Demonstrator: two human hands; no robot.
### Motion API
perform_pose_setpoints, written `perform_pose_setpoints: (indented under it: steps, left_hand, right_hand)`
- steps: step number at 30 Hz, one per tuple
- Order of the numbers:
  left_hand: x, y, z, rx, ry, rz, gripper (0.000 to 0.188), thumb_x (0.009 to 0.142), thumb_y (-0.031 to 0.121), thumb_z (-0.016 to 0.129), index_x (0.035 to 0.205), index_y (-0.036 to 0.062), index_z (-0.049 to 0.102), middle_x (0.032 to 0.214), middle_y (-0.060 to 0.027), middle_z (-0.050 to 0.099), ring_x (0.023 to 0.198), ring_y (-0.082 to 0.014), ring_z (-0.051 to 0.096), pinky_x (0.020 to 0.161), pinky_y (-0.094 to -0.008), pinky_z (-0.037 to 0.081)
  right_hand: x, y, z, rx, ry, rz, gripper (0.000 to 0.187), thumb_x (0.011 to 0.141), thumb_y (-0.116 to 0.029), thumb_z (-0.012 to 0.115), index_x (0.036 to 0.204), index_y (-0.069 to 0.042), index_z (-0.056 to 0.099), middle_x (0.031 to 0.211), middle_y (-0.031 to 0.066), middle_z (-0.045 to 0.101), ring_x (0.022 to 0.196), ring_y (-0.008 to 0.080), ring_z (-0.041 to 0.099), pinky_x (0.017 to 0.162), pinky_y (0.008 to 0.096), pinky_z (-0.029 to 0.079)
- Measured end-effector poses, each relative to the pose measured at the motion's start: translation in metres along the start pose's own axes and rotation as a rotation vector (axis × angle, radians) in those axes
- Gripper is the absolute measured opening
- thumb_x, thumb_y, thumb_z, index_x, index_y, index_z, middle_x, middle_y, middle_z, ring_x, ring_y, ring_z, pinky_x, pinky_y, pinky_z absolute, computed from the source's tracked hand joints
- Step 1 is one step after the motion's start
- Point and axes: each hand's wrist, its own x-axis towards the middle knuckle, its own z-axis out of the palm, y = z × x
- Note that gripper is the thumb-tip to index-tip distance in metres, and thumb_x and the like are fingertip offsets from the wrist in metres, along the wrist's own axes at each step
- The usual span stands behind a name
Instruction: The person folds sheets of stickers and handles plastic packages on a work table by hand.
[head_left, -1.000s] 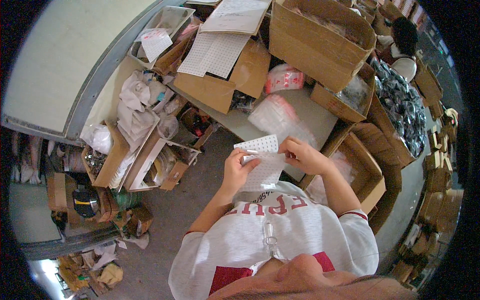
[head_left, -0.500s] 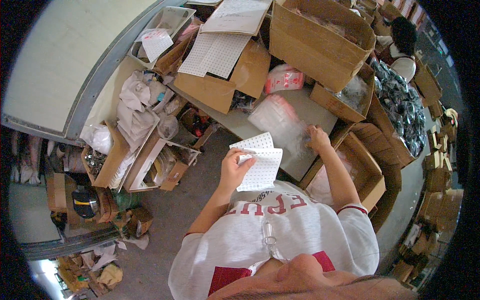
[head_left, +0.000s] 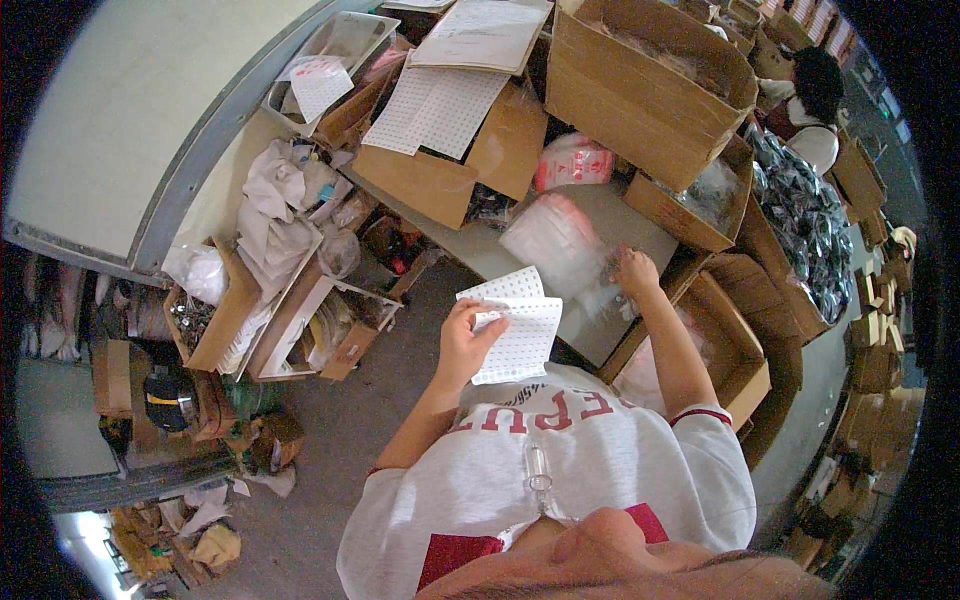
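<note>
Left hand (head_left: 465, 345) fingers grip a dotted label sheet (head_left: 515, 325) while right hand (head_left: 635, 272), fingers closed, clutches a clear plastic bag (head_left: 555, 240) lying beyond on the worktop (head_left: 480, 250).

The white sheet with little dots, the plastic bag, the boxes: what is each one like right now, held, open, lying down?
White dotted paper sheet: held up by the left hand, folded or doubled.
Clear plastic bag: lying on the grey table, blurred, under the right hand.
Large brown cardboard box: open at the top.
Small brown cardboard box: open, beside the table.
White dotted sheets: lying flat on a carton.
</note>
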Motion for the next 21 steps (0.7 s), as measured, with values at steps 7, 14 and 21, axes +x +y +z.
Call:
perform_pose_setpoints:
  steps: [7, 14, 21]
  left_hand:
    - [0.001, 0.012, 0.002, 0.127, -0.070, 0.094, 0.019, 0.074, 0.007, 0.072, 0.090, -0.0031, 0.066, 0.093, -0.0105, 0.059, 0.087, -0.0186, 0.057, 0.076, -0.0280, 0.045]
    - [-0.001, 0.005, -0.001, -0.002, -0.069, 0.134, 0.018, 0.076, 0.008, 0.072, 0.090, -0.0014, 0.067, 0.098, -0.0087, 0.059, 0.091, -0.0168, 0.056, 0.080, -0.0274, 0.044]
    - [0.003, 0.017, -0.001, -0.135, -0.142, 0.028, 0.018, 0.077, 0.008, 0.071, 0.092, -0.0011, 0.068, 0.102, -0.0053, 0.058, 0.095, -0.0145, 0.054, 0.082, -0.0270, 0.043]
  right_hand:
    - [0.011, -0.012, 0.023, 0.030, -0.111, -0.138, 0.020, 0.077, -0.020, 0.057, 0.086, -0.004, 0.063, 0.098, 0.0179, 0.062, 0.091, 0.0368, 0.058, 0.083, 0.0444, 0.045]
    - [-0.030, -0.074, -0.060, 0.796, -0.172, -0.112, 0.019, 0.077, -0.010, 0.068, 0.090, -0.004, 0.057, 0.091, 0.0034, 0.058, 0.086, 0.0143, 0.056, 0.078, 0.0277, 0.044]
    - [-0.086, -0.107, -0.113, 1.454, -0.489, -0.266, 0.016, 0.079, 0.000, 0.064, 0.092, -0.004, 0.055, 0.086, -0.0040, 0.053, 0.077, 0.0055, 0.050, 0.067, 0.0204, 0.040]
